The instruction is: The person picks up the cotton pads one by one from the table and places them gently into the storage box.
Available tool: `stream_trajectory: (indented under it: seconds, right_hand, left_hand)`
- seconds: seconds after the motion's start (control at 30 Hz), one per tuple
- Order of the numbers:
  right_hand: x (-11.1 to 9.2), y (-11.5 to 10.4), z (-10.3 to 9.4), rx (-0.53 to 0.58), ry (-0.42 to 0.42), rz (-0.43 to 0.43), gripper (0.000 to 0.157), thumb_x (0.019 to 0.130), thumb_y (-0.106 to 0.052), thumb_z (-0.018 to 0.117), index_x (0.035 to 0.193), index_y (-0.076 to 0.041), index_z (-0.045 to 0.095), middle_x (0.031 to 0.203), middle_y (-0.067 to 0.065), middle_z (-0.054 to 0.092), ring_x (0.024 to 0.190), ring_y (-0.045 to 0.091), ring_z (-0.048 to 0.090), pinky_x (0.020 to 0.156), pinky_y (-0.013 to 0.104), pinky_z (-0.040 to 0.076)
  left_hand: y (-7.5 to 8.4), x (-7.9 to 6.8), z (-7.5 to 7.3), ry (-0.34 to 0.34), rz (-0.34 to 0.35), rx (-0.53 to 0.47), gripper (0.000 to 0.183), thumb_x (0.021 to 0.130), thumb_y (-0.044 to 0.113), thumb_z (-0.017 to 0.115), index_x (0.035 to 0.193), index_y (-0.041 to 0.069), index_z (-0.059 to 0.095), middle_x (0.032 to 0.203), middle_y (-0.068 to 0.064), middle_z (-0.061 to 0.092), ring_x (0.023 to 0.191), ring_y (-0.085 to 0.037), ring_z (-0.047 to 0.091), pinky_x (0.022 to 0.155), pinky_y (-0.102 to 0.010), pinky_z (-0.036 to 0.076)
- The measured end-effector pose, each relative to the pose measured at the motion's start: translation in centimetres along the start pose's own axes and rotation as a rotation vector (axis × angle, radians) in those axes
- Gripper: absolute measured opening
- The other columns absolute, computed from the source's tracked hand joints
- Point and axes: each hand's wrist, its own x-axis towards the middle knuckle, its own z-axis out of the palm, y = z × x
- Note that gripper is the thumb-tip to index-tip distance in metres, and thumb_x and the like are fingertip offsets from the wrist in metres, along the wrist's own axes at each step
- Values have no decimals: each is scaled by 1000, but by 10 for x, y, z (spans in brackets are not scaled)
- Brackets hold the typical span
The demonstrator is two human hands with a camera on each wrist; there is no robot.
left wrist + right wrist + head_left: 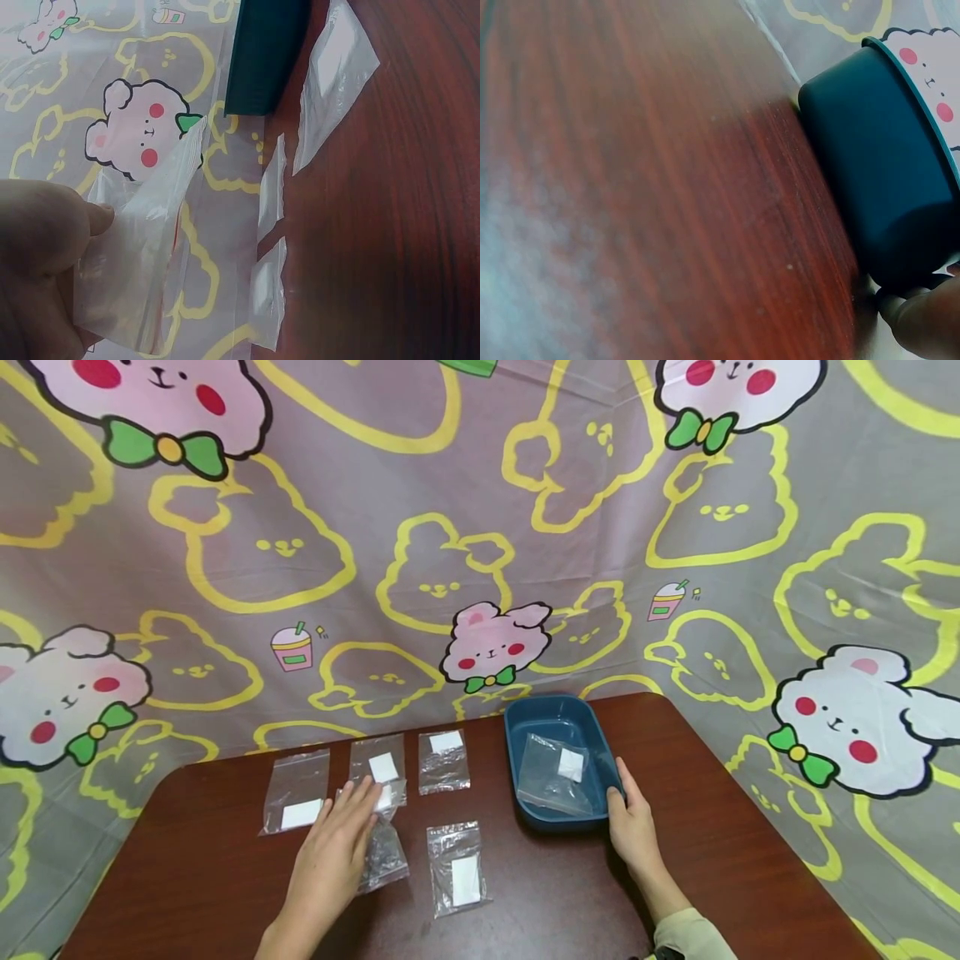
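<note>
My left hand (pixel 330 847) is over the left half of the table and pinches a clear zip bag (pixel 142 255) between thumb and fingers. In the head view, this zip bag (pixel 385 857) hangs below the fingers, partly hidden by them. On the right, my right hand (pixel 636 827) grips the near right side of a dark blue plastic bin (pixel 513 743), thumb at the rim. Inside the bin lies a zip bag with a white label (pixel 551 777). The right wrist view shows the bin's outer wall (pixel 877 157) and some of my fingers (pixel 922 319).
Other clear zip bags with white labels lie on the brown table (pixel 525 910): one at the left (pixel 296 789), one behind the left hand (pixel 378 760), one at the back (pixel 444 762), one in front (pixel 457 870). A patterned cloth (pixel 480 552) hangs behind the table.
</note>
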Motion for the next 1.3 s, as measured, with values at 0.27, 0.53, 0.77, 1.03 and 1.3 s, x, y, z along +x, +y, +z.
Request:
stream_trajectory:
  seconds: [0.27,0.53,0.77,1.03,1.3]
  right_hand:
    - [-1,0,-1,-11,0,12,56,107,-12,39,161,-14,24,165,11,23,151,30,18,121,55,17]
    - [-1,1,-1,-24,9,17,56,107,-12,40,161,-14,25,164,12,24,151,31,19,120,55,17]
    - [0,0,-1,-13,7,9,56,107,-12,40,161,-13,25,165,11,24,151,30,18,121,55,17]
    - [0,1,0,-24,20,-9,55,106,-10,41,160,-11,27,163,13,27,151,31,20,120,55,18]
    - [0,1,1,-23,26,-13,55,106,-9,42,159,-10,28,163,14,27,150,31,21,120,54,18]
  left_hand:
    - [1,0,3,8,12,-16,44,95,7,66,138,5,60,147,-14,51,135,-40,47,111,-62,32]
    - [3,2,6,1,11,-37,45,96,7,66,141,6,59,147,-15,51,137,-38,46,112,-59,33]
    - [7,4,7,3,16,-42,47,95,7,67,141,6,58,146,-15,51,137,-38,46,112,-58,34]
    - [9,8,11,8,27,-40,46,95,7,66,141,7,58,145,-15,52,136,-38,47,112,-59,33]
    - [11,13,16,-4,26,-56,46,97,9,66,142,8,58,147,-13,50,137,-36,46,114,-56,32]
